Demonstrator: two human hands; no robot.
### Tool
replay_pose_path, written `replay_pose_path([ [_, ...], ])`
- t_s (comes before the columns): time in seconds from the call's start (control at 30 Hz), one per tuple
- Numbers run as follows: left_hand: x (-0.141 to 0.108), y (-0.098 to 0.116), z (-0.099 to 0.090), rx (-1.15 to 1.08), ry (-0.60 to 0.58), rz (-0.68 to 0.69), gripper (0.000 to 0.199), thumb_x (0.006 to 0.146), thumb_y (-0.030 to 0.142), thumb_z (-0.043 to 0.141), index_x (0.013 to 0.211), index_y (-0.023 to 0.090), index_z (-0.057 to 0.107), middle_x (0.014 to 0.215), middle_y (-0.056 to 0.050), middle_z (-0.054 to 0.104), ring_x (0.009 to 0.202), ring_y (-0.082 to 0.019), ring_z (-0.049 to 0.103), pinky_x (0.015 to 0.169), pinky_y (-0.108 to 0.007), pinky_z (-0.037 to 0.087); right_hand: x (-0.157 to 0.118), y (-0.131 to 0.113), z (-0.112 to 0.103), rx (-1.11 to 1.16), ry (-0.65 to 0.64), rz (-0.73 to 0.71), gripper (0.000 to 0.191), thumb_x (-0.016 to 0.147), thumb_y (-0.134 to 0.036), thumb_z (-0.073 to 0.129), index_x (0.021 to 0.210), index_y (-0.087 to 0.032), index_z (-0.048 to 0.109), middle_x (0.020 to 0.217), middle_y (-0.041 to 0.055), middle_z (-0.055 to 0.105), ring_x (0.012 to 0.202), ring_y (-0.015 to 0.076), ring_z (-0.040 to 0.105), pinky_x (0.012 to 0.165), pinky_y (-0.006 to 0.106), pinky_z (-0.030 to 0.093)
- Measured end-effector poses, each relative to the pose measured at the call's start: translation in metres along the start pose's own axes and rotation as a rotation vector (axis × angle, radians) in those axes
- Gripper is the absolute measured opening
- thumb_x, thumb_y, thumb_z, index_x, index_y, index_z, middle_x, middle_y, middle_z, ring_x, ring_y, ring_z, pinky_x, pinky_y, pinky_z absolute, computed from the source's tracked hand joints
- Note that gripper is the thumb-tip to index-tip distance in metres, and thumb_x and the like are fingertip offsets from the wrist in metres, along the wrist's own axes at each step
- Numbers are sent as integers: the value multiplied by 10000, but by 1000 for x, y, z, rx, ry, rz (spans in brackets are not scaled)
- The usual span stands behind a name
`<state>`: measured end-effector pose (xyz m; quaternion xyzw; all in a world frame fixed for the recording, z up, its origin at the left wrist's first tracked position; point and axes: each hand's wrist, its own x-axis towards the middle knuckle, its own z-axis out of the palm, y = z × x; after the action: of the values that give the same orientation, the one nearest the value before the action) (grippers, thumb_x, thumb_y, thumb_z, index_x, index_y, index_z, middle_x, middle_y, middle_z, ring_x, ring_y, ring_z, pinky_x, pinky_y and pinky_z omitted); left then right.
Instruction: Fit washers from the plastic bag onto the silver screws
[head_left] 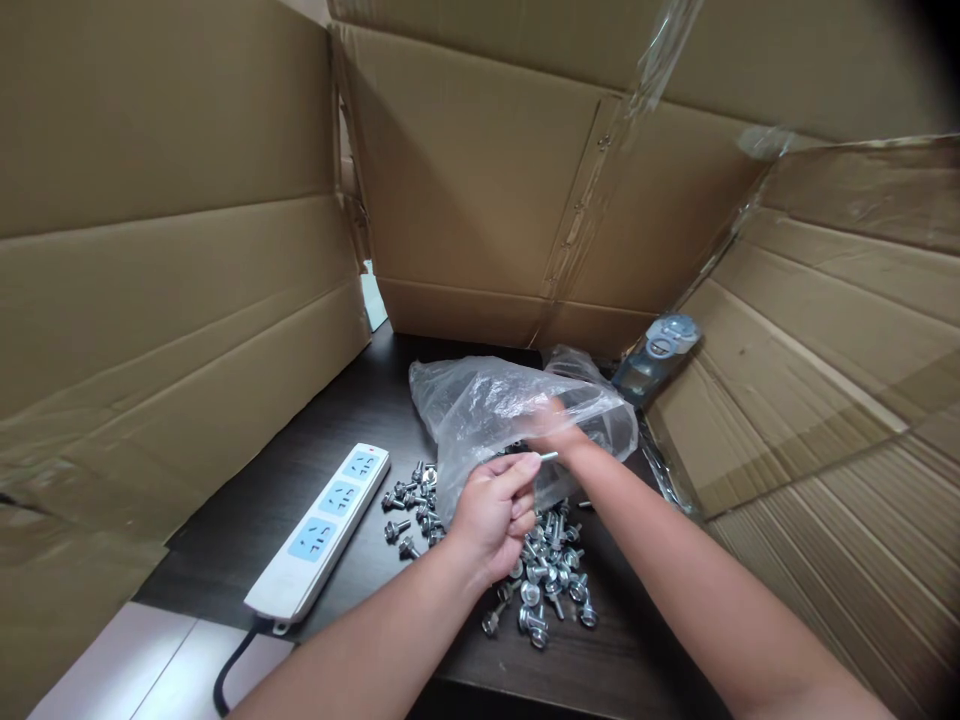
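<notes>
My left hand (495, 515) is closed above the table, thumb pressed against the curled fingers. From its grip sticks the thin silvery shank of a bolt (550, 457), the head hidden in the fingers. A crumpled clear plastic bag (487, 395) lies just beyond. My right hand (551, 420) reaches into or under that bag, blurred by the film, so its fingers cannot be made out. Loose flanged bolts (553, 565) are heaped below and right of my left hand. Another cluster of darker-looking bolts (409, 515) lies to its left, partly behind the bag.
A white power strip (319, 535) with a black cord (232, 660) lies on the left of the dark table (300, 450). A bluish clear plastic bottle (656, 355) leans at the back right. Cardboard walls (480, 180) enclose the back and both sides.
</notes>
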<state>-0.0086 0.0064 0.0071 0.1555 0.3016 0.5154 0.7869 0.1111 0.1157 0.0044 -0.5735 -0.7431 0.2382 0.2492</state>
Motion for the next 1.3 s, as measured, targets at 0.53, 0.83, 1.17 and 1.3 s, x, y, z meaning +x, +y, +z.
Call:
replay_pose_path([
  [0.53,8,-17,1,300,216,274,534,612,368,827,1007,68,629,433,97,368,376,-15,267,346,-142,209,-97,-15,6,704,419,34,185,813,-323,641,857,-143,651,806,79,684,735,189,678,722,317,570],
  [0.83,14,-8,-3,110,117,50,431,548,272,854,835,123,570,525,82,397,382,9,242,333,-117,144,-97,-7,-3,493,296,-257,153,853,-241,568,844,-162,699,938,82,657,845,163,633,776,277,527],
  [1.17,-1,-10,1,195,-48,25,380,619,309,833,847,112,602,492,92,311,402,-2,207,355,-120,138,-31,-4,-32,-266,-114,5,123,817,-140,580,800,-139,702,859,96,699,791,182,629,766,292,481],
  [1.3,-4,-10,-1,180,-137,-14,340,647,314,821,818,113,606,481,101,257,409,-1,168,358,-128,111,-6,-5,-8,-400,-260,34,48,794,-131,640,754,-112,657,759,60,659,689,140,594,694,294,489],
])
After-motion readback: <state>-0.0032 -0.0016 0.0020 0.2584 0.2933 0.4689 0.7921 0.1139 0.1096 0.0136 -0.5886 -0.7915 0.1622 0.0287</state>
